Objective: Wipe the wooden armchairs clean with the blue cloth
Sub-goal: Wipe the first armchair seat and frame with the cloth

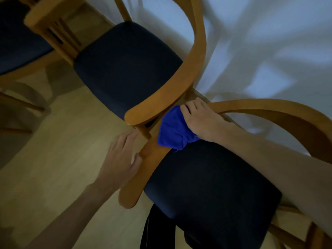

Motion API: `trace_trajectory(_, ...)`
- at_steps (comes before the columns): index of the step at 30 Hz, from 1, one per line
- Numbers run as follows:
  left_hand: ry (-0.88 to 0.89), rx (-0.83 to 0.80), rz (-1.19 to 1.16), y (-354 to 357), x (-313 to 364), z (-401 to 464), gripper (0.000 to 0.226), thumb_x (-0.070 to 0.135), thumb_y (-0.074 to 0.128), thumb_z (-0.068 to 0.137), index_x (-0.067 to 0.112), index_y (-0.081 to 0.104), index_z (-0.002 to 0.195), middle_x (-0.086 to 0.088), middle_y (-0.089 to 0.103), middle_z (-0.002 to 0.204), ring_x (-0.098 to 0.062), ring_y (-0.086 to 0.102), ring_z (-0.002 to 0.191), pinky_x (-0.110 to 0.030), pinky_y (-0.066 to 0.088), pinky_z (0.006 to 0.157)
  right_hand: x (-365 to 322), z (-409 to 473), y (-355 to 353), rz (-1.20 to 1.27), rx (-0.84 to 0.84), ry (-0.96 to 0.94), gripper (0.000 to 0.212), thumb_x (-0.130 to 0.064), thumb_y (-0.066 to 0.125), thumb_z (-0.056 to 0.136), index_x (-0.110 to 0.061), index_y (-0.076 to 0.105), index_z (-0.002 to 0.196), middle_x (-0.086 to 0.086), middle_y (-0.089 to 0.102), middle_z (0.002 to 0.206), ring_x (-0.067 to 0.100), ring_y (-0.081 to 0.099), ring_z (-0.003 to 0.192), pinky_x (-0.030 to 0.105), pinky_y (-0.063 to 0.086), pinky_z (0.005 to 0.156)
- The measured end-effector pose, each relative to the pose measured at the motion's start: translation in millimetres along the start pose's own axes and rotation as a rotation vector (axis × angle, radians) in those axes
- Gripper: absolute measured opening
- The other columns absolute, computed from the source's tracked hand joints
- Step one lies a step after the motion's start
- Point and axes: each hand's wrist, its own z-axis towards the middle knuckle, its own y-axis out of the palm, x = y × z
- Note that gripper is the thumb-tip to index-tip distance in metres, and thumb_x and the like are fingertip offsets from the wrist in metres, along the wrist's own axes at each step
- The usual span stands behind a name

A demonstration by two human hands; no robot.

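Blue cloth (175, 130), bunched, lies on the left armrest (143, 169) of the nearest wooden armchair (287, 119), just beside the armrest tip of the second armchair (195, 56). The right hand (203, 121) presses down on the cloth, its fingers curled over the far edge, so its grip holds the cloth against the wood. The left hand (119, 159) rests on the outer edge of the same armrest, fingers relaxed and spread, thumb touching the wood, its grip wide and holding nothing. Both armchairs have dark padded seats (206, 184). A third armchair (45, 20) stands further left. Pale wooden floor (59, 141) lies beneath; a white curtain (269, 42) hangs behind.
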Motion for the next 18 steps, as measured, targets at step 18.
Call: trace_trajectory(18, -0.392, -0.160, 0.071, -11, -14, -141, 0.054, 0.022, 0.060, 0.080, 0.005, 0.052, 0.131, -0.010, 0.050, 0.132, -0.030, 0.047, 0.122, -0.043, 0.043, 0.098, -189, -7, -13, 0.295, 0.145, -0.544, 0.044, -0.010, 0.045, 0.095, -0.009, 0.043, 0.139, 0.014, 0.048, 0.137, 0.031, 0.039, 0.131, 0.049, 0.009, 0.122)
